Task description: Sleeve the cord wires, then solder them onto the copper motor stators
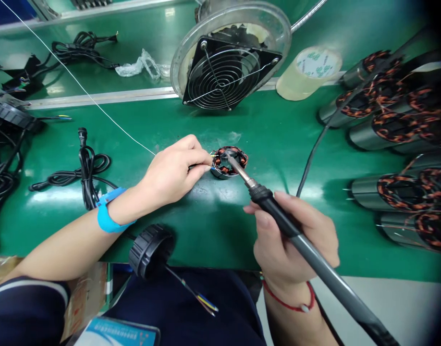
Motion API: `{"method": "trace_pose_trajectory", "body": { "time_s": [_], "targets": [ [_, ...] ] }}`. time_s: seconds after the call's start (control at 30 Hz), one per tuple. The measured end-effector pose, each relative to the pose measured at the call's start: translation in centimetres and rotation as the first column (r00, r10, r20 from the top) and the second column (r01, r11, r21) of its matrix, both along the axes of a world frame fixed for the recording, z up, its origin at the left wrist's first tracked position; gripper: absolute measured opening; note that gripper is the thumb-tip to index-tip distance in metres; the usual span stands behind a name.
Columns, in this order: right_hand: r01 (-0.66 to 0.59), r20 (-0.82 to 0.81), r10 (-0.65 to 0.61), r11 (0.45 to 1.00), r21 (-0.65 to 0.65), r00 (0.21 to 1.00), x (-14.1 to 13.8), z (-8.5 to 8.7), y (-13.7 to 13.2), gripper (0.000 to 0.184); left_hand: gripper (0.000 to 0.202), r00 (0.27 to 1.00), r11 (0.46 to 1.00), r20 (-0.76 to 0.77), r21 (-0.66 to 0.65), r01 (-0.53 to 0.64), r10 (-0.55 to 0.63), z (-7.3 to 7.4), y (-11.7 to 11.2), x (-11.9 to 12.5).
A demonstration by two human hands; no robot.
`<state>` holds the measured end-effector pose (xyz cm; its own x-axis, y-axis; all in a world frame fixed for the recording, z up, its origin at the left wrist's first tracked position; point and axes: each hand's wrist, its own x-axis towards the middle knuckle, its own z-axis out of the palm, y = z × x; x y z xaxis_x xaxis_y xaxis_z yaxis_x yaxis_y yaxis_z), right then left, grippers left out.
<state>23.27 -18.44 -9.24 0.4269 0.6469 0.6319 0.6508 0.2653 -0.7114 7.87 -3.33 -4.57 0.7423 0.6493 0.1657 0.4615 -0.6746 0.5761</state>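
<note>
On the green bench, towards its front edge, sits a small wound stator. The left hand pinches a thin wire at the stator's rim. The right hand is wrapped around a soldering iron, its tip on the windings. Braced wrists and brief contact would serve best, I think.

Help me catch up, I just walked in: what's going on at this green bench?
A person is soldering. Their right hand holds a black-handled soldering iron, tip on a small round copper-wound stator lying on the green bench mat. Their left hand pinches a thin silvery wire at the stator's edge.
</note>
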Motion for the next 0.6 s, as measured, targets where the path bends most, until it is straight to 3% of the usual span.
{"method": "trace_pose_trajectory", "body": {
  "time_s": [0.13,0.3,0.37,0.43,0.6],
  "targets": [
    [-0.178,0.013,0.183,0.967,-0.181,0.983,2.2,2.0,1.5,0.049,0.015,1.0,1.0,-0.018,-0.009,-0.009,0.009,0.1,0.0,0.0],
    [-0.409,-0.144,0.384,0.87,-0.275,0.912,3.8,4.8,5.1,0.026,0.017,0.999,0.999,-0.037,-0.021,-0.028,0.027,0.2,0.0,0.0],
    [-0.459,-0.134,0.44,0.831,-0.313,0.888,3.7,4.6,6.2,0.024,0.018,0.999,0.999,-0.04,-0.023,-0.028,0.027,0.2,0.0,0.1],
    [-0.486,-0.125,0.472,0.815,-0.316,0.873,3.3,3.6,6.8,0.036,0.018,0.999,0.999,-0.039,-0.023,-0.028,0.028,0.2,0.0,0.1],
    [-0.389,-0.023,0.398,0.883,-0.263,0.917,1.8,0.8,6.8,0.047,0.019,0.999,0.999,-0.033,-0.022,-0.025,0.024,0.1,0.0,0.1]
  ]
}}
